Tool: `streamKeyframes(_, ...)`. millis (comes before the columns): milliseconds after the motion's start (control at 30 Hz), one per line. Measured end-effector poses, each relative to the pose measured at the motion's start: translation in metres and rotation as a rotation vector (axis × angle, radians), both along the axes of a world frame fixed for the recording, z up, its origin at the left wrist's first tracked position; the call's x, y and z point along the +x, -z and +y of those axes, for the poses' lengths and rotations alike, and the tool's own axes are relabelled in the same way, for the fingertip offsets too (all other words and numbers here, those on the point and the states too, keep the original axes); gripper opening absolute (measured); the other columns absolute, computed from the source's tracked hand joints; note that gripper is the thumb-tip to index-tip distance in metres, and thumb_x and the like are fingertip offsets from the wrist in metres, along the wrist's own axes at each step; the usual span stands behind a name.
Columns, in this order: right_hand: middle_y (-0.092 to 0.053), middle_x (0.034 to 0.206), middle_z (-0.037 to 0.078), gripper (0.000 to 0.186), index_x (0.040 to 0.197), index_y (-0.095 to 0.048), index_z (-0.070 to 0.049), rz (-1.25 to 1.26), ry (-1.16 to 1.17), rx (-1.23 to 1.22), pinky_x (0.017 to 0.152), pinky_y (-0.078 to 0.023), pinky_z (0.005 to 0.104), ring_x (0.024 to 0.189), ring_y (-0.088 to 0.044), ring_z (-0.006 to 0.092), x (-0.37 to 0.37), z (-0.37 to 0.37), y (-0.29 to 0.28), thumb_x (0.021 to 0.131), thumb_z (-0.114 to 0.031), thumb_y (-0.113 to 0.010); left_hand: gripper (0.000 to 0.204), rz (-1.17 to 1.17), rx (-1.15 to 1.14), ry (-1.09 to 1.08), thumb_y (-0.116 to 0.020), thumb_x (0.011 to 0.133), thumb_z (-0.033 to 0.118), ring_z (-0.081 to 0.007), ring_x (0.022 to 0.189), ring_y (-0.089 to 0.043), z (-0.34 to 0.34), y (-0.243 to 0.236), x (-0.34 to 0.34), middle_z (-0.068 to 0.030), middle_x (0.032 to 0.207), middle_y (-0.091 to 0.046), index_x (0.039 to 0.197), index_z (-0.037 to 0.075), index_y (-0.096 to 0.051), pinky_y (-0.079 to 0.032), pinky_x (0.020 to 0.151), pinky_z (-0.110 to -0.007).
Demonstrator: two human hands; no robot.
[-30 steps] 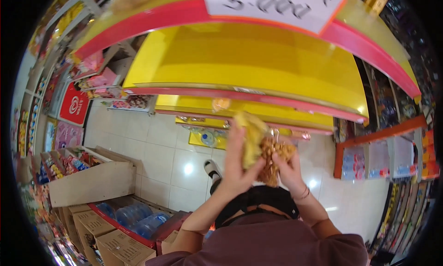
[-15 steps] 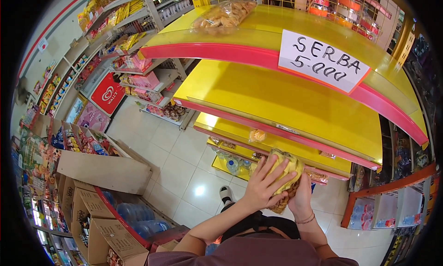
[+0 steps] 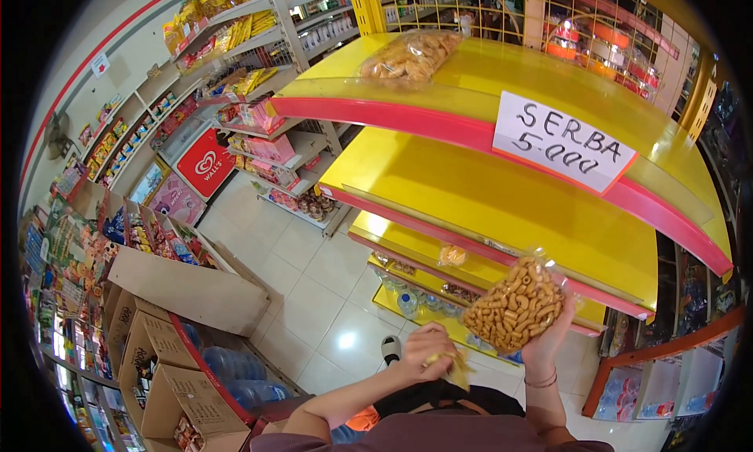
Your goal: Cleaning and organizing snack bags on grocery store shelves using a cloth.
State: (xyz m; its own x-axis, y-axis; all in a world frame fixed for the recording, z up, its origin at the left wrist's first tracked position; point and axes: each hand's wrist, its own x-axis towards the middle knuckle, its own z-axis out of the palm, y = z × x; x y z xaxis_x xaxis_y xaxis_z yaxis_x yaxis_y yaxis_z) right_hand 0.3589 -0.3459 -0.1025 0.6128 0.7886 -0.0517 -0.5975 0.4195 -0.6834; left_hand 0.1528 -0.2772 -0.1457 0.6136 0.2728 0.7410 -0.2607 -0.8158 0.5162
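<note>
In my right hand [image 3: 551, 339] is a clear plastic bag of brown, macaroni-shaped snacks [image 3: 516, 306], held up in front of the lower yellow shelves with its closed end at the top. Lower and to the left, my left hand [image 3: 427, 351] is closed round a crumpled yellow cloth [image 3: 453, 371], its loose end hanging below the fingers. The two hands are apart. Another clear bag of light-brown snacks [image 3: 412, 56] lies on the top shelf [image 3: 486, 63] of the yellow rack, near its left end.
A handwritten white sign [image 3: 563, 142] hangs on the top shelf's red edge. One small orange-yellow packet [image 3: 452, 255] sits on a lower shelf. Cardboard boxes [image 3: 192, 397] and large blue water bottles [image 3: 235, 363] stand at left. An orange-framed shelf [image 3: 667, 358] with bottles is at right.
The cloth was spread over the snack bag between both hands. Now my left hand has drawn it down and left, crumpled, leaving the bag uncovered in my right hand. The view has shifted slightly.
</note>
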Motion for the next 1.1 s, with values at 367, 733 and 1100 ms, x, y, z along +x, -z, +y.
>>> streamKeyframes(367,-0.038,0.137,0.007,0.049,0.14,-0.027,-0.01,-0.231,-0.449,-0.216,0.105,-0.032,0.0332,0.125,-0.039,0.0196,-0.073,0.012,0.008,0.101,-0.038,-0.018,0.052,0.214,-0.128,-0.627,-0.056,0.083,0.035,-0.0336,0.134,-0.027,0.003,-0.058,0.043,-0.0147,0.141,-0.037,0.132,0.017,-0.049,-0.02,0.101,-0.055)
streamKeyframes(733,-0.039,0.138,0.006,0.053,0.141,-0.029,-0.016,0.097,-0.338,-0.133,0.102,-0.037,0.0369,0.124,-0.041,0.0221,-0.102,0.048,-0.032,0.099,-0.047,-0.021,0.041,0.213,0.199,-0.296,-0.042,0.091,0.041,-0.0246,0.131,-0.037,0.057,-0.079,-0.007,-0.0035,0.135,-0.048,0.124,0.023,-0.056,-0.012,0.109,-0.056)
streamKeyframes(1100,-0.028,0.147,0.011,0.057,0.145,-0.022,-0.016,0.485,-0.302,0.198,0.11,-0.025,0.0441,0.133,-0.031,0.0306,-0.104,0.07,-0.049,0.098,-0.048,-0.018,0.046,0.17,0.397,0.05,-0.038,0.092,0.047,-0.0238,0.12,-0.05,0.08,-0.07,-0.041,-0.0021,0.121,-0.059,0.113,0.016,-0.064,-0.023,0.108,-0.048)
